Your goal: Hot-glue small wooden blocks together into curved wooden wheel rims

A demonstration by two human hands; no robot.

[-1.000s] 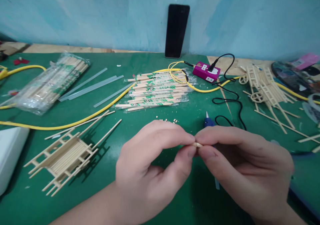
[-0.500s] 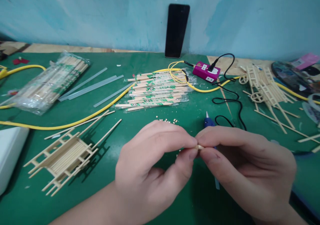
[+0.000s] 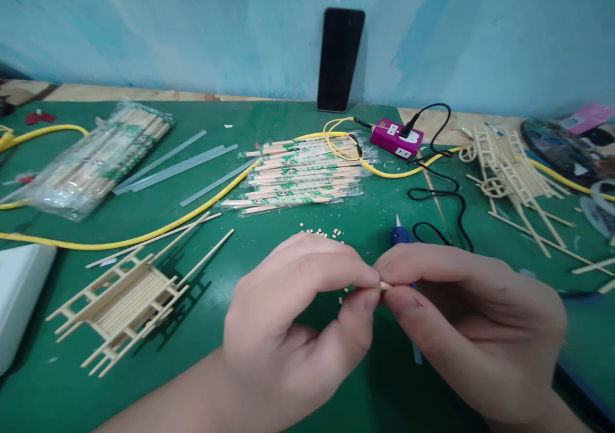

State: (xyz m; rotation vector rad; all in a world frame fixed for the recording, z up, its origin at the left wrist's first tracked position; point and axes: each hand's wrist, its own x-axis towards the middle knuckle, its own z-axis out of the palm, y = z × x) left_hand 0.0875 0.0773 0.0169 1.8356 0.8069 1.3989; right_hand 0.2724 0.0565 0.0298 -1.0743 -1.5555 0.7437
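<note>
Between my two hands is a short piece of wooden stick (image 3: 385, 285), mostly covered by the fingertips. My left hand (image 3: 302, 318) pinches one end of it with thumb and forefinger. From the other side my right hand (image 3: 471, 324) pinches it the same way, and the fingertips of both hands touch. Behind the right fingers lies a blue glue gun (image 3: 400, 233), its nozzle pointing away and its body largely hidden. Small cut bits of wood (image 3: 327, 233) are scattered on the green table just beyond my hands.
At left sits a small stick-built cart frame (image 3: 127, 302); another with wheels (image 3: 514, 177) stands at right. Wrapped chopsticks (image 3: 302, 177), a full bag (image 3: 103, 154), glue sticks (image 3: 177, 169), a yellow cable (image 3: 192, 218) and a pink power socket (image 3: 396, 138) lie behind. A phone (image 3: 341, 58) leans on the wall.
Both hands have shifted only very slightly, and a little more of the wooden piece shows between the fingertips. Everything else stays where it was.
</note>
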